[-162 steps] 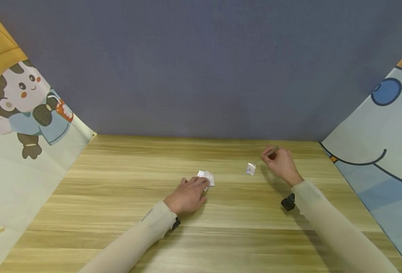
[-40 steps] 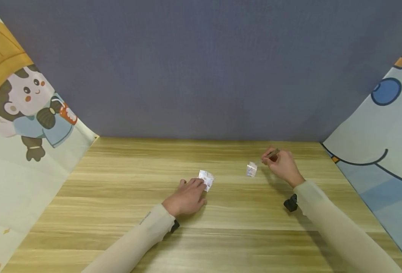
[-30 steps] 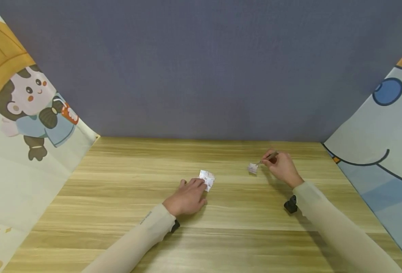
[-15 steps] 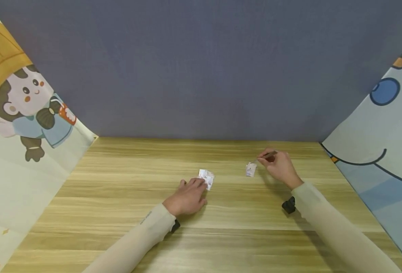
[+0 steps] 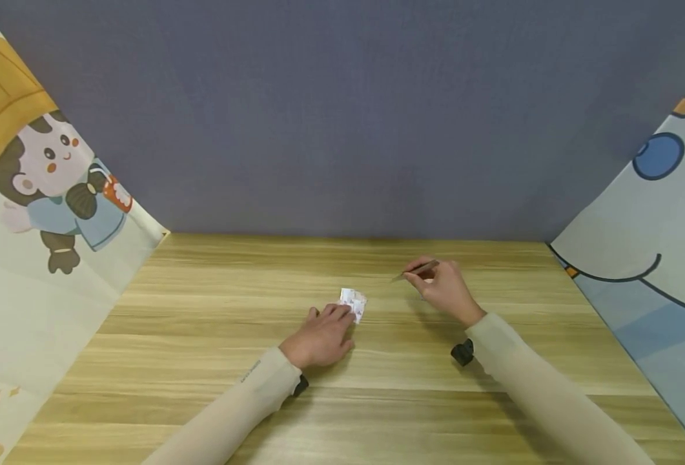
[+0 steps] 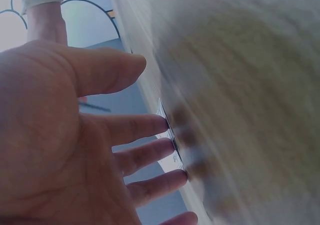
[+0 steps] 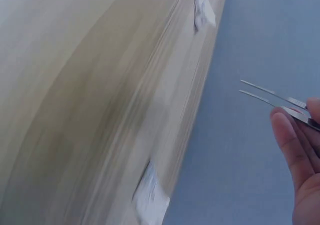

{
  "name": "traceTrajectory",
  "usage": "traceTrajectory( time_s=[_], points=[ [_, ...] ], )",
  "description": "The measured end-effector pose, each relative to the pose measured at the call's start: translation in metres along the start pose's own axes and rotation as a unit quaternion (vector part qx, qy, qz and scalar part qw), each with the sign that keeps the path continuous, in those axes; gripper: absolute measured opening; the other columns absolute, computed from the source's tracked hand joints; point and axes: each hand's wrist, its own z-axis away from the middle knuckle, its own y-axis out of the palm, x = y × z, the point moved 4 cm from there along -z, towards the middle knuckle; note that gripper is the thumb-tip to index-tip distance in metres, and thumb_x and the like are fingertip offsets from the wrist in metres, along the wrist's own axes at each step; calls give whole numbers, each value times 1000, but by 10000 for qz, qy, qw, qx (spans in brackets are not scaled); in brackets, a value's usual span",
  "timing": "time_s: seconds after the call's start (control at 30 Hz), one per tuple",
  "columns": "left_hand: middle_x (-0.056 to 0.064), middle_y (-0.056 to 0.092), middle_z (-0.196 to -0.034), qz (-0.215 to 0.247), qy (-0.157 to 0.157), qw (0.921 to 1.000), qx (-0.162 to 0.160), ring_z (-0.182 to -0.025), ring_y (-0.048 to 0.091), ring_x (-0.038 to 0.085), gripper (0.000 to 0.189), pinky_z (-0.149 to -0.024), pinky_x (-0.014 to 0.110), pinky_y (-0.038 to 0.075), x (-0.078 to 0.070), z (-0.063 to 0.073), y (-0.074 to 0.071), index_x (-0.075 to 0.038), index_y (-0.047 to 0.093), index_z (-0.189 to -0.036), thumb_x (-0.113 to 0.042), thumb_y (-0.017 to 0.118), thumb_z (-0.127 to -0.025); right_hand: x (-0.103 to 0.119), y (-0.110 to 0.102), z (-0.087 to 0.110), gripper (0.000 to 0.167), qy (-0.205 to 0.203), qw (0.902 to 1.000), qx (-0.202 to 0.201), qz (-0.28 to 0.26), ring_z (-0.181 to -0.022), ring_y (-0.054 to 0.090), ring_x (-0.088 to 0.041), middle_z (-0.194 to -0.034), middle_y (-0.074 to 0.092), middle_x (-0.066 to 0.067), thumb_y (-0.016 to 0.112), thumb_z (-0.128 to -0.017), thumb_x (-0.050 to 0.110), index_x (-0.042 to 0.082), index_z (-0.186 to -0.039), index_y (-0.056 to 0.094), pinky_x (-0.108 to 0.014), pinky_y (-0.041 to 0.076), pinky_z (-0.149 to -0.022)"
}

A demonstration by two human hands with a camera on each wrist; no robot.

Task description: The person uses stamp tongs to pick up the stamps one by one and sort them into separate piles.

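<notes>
My left hand (image 5: 317, 337) lies palm down on the table, fingers extended, its fingertips resting on a small pile of white printed paper squares (image 5: 352, 299). In the left wrist view the thumb is held apart and the papers show at the fingertips. My right hand (image 5: 448, 292) pinches a pair of slim metal tweezers (image 5: 426, 267), held above the table to the right of that pile. Their two tips stand apart with nothing between them in the right wrist view. Other white paper squares (image 7: 151, 200) lie on the table, mostly hidden behind the right hand in the head view.
The wood-grain table (image 5: 249, 278) ends at a dark blue-grey panel (image 5: 342, 129) behind. Cartoon-printed white sheets flank it, a left sheet (image 5: 5, 290) and a right sheet (image 5: 656, 258). A black wrist device (image 5: 462, 352) hangs below the right sleeve.
Over the last half second my right hand has moved left with the tweezers, away from the right-hand papers. Those papers show an added square since the oldest frame. The left hand has stayed put.
</notes>
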Motion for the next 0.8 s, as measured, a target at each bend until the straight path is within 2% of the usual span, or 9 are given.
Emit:
traceTrajectory(
  time_s=[0.17,0.37,0.57,0.67,0.8],
  points=[
    [6,29,-151,-43,-28,10000,18,-137,25,26,58,-105,57,20,0,0,1,-10,37,-146,-37,51,-97,10,28,-10,6,28,9991,272,-321,-71,66,-12,-84,68,2,68,-88,13,9,-91,71,-27,53,-63],
    [7,29,-151,-51,-5,10000,-7,-137,25,25,58,-105,58,21,1,-2,2,-11,37,-145,-38,51,-96,12,56,-19,6,306,9968,551,-485,-70,64,-16,-82,68,-1,67,-89,15,11,-91,70,-28,51,-60],
    [7,27,-152,-6,-20,10000,32,-138,23,26,58,-104,60,20,1,-2,2,-10,36,-146,-38,50,-97,11,68,-25,5,558,9964,494,-403,-68,62,-12,-79,66,6,68,-88,16,12,-91,70,-29,51,-60],
    [7,28,-152,-3,-12,10000,48,-138,23,26,58,-104,60,21,1,-1,1,-10,36,-146,-37,51,-97,10,72,-26,5,672,9948,538,-548,-69,63,-14,-79,66,7,68,-88,14,9,-90,70,-29,51,-61],
    [7,28,-151,-5,7,10000,69,-138,24,26,58,-103,60,22,1,-1,0,-10,36,-146,-37,51,-97,11,76,-28,6,573,9949,539,-639,-68,64,-15,-78,66,5,68,-88,11,6,-89,69,-28,51,-60]
  ],
)
